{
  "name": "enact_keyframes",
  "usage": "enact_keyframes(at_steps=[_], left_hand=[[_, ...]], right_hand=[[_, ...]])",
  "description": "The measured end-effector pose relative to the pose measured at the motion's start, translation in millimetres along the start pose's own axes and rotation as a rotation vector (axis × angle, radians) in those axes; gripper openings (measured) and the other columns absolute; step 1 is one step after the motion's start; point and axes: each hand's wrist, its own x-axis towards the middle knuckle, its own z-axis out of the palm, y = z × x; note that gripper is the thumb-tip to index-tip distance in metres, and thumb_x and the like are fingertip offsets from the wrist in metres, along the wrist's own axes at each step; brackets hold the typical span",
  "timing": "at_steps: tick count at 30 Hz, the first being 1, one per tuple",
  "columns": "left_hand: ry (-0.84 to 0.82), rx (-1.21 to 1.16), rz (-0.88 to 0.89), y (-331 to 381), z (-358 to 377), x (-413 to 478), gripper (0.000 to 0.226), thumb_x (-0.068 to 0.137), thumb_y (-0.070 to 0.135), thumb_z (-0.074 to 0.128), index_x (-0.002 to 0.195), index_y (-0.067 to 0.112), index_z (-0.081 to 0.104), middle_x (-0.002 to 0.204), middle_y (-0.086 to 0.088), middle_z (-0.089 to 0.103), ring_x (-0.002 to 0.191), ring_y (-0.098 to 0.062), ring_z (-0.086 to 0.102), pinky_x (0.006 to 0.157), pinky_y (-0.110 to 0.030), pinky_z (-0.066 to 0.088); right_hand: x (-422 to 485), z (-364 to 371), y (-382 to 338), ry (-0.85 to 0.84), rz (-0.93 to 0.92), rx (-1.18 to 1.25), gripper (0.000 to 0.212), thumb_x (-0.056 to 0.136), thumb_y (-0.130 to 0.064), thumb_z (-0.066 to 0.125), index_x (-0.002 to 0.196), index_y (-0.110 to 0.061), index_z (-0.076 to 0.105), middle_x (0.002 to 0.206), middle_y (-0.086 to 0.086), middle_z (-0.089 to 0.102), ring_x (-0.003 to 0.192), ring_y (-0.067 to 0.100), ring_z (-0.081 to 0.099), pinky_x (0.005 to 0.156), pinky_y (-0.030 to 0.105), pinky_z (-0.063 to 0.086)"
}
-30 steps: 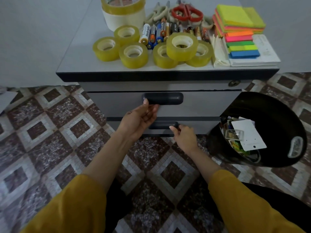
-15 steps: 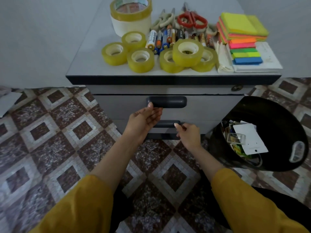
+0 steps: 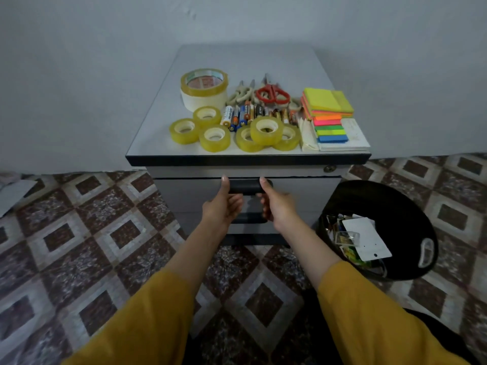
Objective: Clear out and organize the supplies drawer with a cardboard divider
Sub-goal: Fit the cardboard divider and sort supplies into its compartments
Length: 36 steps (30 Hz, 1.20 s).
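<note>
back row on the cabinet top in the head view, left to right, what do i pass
stacked big tape rolls → beige-handled scissors → red-handled scissors → neon sticky note stack

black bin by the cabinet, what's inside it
In the black bin, a white card with a punched hole lies on top, beside a clear plastic packet and colourful scraps. Whatever lies beneath them, and the bottom, is covered.

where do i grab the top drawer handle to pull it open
Take the top handle from below and in front, a hand toward each end: it is a wide, level bar on the drawer front, so fingers curled under it, as the left hand and right hand are, should pull evenly.
</note>
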Motion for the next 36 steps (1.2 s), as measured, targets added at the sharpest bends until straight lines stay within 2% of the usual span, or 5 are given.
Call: enact_keyframes(at_steps=[6, 23, 30, 32, 36], left_hand=[[0.046, 0.192, 0.049, 5, -2, 11, 0.045, 0.084, 0.045, 0.062, 0.075, 0.001, 0.059, 0.068, -0.009, 0.062, 0.060, -0.014, 0.060, 0.050, -0.020, 0.052], [0.040, 0.201, 0.038, -33, -40, -57, 0.040, 0.086, 0.038, 0.062, 0.070, 0.002, 0.059, 0.061, -0.007, 0.062, 0.063, -0.016, 0.059, 0.065, -0.027, 0.052], [0.049, 0.272, 0.049, -60, -68, -107, 0.043, 0.088, 0.037, 0.060, 0.069, -0.001, 0.059, 0.062, -0.010, 0.060, 0.058, -0.016, 0.059, 0.056, -0.023, 0.051], [0.018, 0.341, 0.056, -57, -72, -117, 0.047, 0.090, 0.039, 0.058, 0.063, 0.000, 0.058, 0.054, -0.008, 0.057, 0.047, -0.014, 0.056, 0.049, -0.023, 0.049], [0.002, 0.847, 0.233, -38, -75, -124, 0.062, 0.093, 0.050, 0.046, 0.054, 0.005, 0.061, 0.049, -0.004, 0.059, 0.048, -0.016, 0.057, 0.050, -0.024, 0.044]], right_hand=[[3, 3, 4, -0.002, -0.003, 0.092, 0.038, 0.084, -0.043, 0.065, 0.068, -0.009, 0.060, 0.056, -0.001, 0.052, 0.044, 0.010, 0.041, 0.040, 0.019, 0.035], [-76, -21, 38, -0.016, 0.018, 0.024, 0.036, 0.089, -0.036, 0.060, 0.075, -0.004, 0.061, 0.054, 0.001, 0.044, 0.046, 0.012, 0.042, 0.044, 0.020, 0.036], [-121, -40, 69, 0.001, 0.051, -0.068, 0.042, 0.086, -0.041, 0.063, 0.071, -0.002, 0.061, 0.060, 0.005, 0.052, 0.057, 0.019, 0.052, 0.063, 0.031, 0.043], [-128, -44, 68, -0.008, -0.010, -0.203, 0.045, 0.088, -0.044, 0.059, 0.064, -0.006, 0.057, 0.061, 0.007, 0.054, 0.057, 0.020, 0.052, 0.063, 0.032, 0.045], [-140, -53, 54, -0.010, -0.456, -0.997, 0.059, 0.090, -0.057, 0.046, 0.050, -0.014, 0.038, 0.048, 0.000, 0.042, 0.044, 0.015, 0.042, 0.045, 0.026, 0.034]])
